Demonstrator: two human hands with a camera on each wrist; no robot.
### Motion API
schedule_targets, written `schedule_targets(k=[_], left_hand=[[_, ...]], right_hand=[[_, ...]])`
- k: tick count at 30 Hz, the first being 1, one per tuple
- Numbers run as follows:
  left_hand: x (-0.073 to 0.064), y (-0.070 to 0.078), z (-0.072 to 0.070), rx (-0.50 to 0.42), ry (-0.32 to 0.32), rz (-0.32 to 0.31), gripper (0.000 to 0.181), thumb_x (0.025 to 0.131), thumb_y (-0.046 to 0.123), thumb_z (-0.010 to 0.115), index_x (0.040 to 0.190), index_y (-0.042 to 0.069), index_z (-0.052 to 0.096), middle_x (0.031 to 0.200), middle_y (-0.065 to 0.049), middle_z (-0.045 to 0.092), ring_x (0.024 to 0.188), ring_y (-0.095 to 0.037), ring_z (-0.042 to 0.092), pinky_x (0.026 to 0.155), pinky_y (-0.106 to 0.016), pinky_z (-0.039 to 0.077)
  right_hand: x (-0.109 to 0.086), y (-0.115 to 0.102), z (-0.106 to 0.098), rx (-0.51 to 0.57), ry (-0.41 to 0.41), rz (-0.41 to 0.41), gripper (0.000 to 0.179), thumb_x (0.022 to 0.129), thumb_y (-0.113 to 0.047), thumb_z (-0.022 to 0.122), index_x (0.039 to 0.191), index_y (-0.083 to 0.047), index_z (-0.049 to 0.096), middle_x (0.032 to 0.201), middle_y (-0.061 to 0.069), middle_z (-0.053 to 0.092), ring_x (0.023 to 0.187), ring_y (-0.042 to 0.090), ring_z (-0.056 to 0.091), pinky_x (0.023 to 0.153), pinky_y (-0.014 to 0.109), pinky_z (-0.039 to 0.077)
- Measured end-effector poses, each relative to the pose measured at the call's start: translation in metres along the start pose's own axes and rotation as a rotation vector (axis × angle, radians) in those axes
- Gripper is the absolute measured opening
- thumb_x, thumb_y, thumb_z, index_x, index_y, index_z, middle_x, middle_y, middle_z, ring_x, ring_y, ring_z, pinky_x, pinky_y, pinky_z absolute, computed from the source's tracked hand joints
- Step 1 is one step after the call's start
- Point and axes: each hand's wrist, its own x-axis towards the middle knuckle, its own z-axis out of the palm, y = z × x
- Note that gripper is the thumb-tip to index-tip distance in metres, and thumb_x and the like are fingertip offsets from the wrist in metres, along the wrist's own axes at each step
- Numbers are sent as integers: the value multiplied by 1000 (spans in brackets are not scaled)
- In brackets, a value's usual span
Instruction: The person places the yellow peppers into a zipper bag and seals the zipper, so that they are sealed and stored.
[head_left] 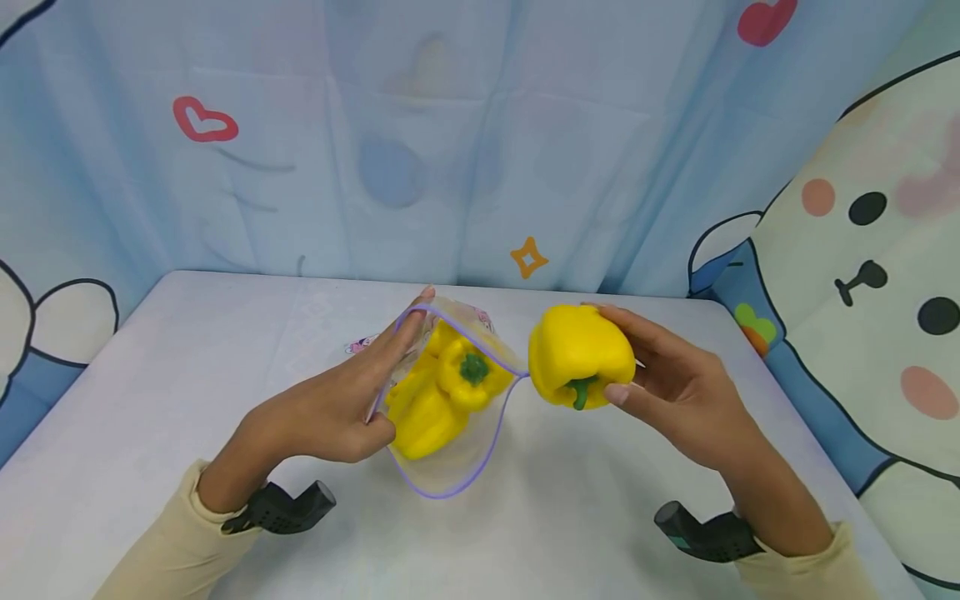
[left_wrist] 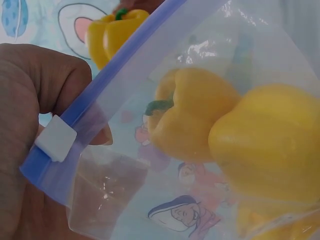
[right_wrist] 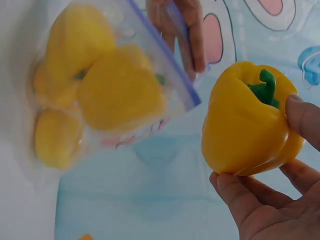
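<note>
My left hand grips a clear zip bag by its purple-edged mouth, which gapes open toward me. A white slider sits on the blue-purple zip strip beside the left fingers. Several yellow bell peppers lie inside the bag, one with its green stem facing up. Another yellow bell pepper is held in my right hand between thumb and fingers, just right of the bag's mouth. Its green stem points toward the right thumb in the right wrist view. Some peppers low in the bag are partly hidden.
Under the hands is a table with a white cloth. A blue curtain with hearts and cartoon animals hangs behind and beside it. Each wrist wears a black camera, such as the left one.
</note>
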Motion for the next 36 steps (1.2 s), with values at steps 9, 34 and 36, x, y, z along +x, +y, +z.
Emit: schedule_targets(k=[9,34,36], left_hand=[[1,-1,1,3,2,3,108,68,-13,46,152,7,-18,159,-3,-22,147,-20,0,104,-23,22],[3,-1,1,-4,7,-38,111,70,-9,54,152,9,-18,160,-2,-21,147,-18,-7,116,-36,7],[3,-1,1,0,8,-45,111,70,-9,55,153,9,-18,160,-1,-21,147,-18,-7,116,-36,7]], right_hand=[[8,-15,26,45,-60,-82,65,83,17,62,143,10,38,146,26,39,129,32,44,101,34,41],[26,-6,77,-116,-224,-203,63,86,-3,70,144,-4,45,153,16,34,138,34,33,107,40,35],[26,-5,78,-122,-242,-200,64,86,-3,71,144,-5,45,153,15,34,138,34,34,108,40,34]])
